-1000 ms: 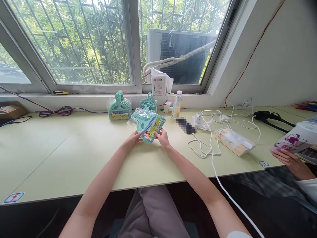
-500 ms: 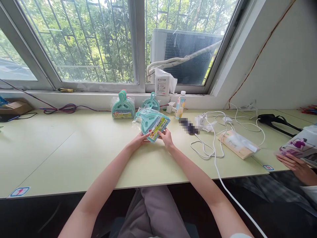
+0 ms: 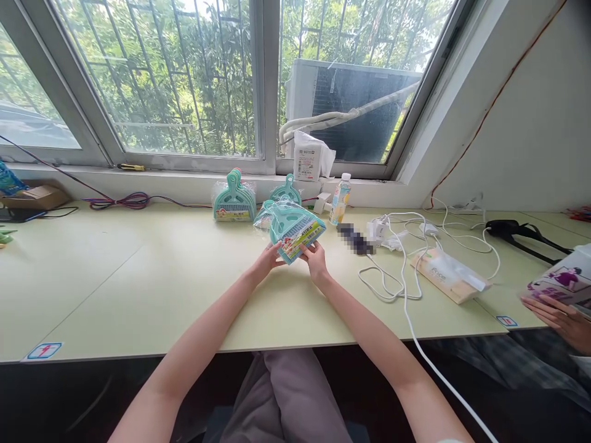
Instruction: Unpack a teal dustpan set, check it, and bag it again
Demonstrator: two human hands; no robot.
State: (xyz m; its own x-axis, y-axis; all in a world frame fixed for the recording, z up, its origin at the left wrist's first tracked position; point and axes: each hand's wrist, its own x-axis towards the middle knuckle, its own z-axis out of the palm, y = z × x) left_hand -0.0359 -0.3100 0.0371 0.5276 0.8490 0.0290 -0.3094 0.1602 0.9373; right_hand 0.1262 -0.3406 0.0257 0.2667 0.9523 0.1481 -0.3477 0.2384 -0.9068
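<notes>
Both my hands hold one teal mini broom-and-dustpan set (image 3: 293, 226) in clear wrap with a colourful label, lifted a little above the pale green table (image 3: 138, 277). My left hand (image 3: 266, 261) pinches its lower left corner. My right hand (image 3: 315, 258) pinches the lower right edge by the label. Behind it, a stack of the same teal sets (image 3: 234, 200) stands by the window ledge, and another teal set (image 3: 286, 189) stands just behind the held one.
A drink bottle (image 3: 340, 199), a white tissue pack (image 3: 310, 155), white chargers and cables (image 3: 397, 246) and a wrapped tissue pack (image 3: 450, 275) lie to the right. Another person's hand (image 3: 561, 320) holds a printed package at the far right. A cardboard box (image 3: 34, 197) sits far left.
The view has shifted slightly, so everything sits a bit further right in the frame. My hands keep their hold on the wrapped set, which has tilted slightly flatter.
</notes>
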